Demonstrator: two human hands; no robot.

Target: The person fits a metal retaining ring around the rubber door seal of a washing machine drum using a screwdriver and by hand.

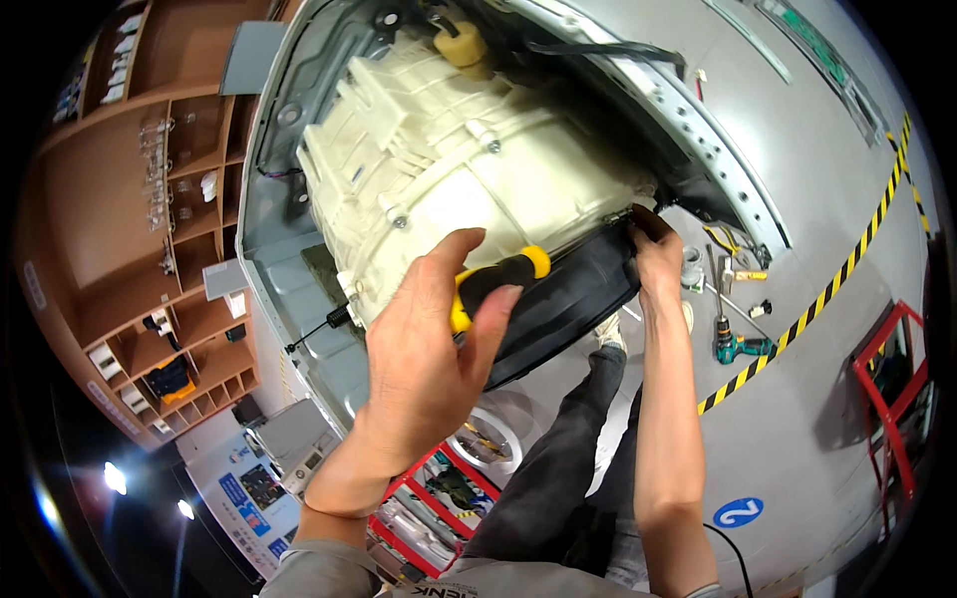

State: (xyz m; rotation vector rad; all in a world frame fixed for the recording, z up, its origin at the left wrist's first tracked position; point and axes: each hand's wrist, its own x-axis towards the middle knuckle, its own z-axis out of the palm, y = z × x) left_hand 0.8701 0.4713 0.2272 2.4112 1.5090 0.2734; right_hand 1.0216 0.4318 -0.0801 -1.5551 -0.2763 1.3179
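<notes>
My left hand point(429, 349) is wrapped around a tool with a black and yellow handle point(498, 279), held close to the cream plastic tub point(449, 169) of an opened washing machine. My right hand point(656, 261) reaches up to the far end of the black round part point(568, 304) under the tub and grips its edge. The tool's working tip is hidden behind my left hand. The tub sits inside a grey metal cabinet point(269, 229) that lies tilted.
A teal power drill point(740, 347), loose hand tools and a small cup lie on the grey floor to the right. Yellow-black hazard tape point(847, 264) crosses the floor. A red metal frame point(892, 399) stands far right. Brown shelving point(150, 199) fills the left.
</notes>
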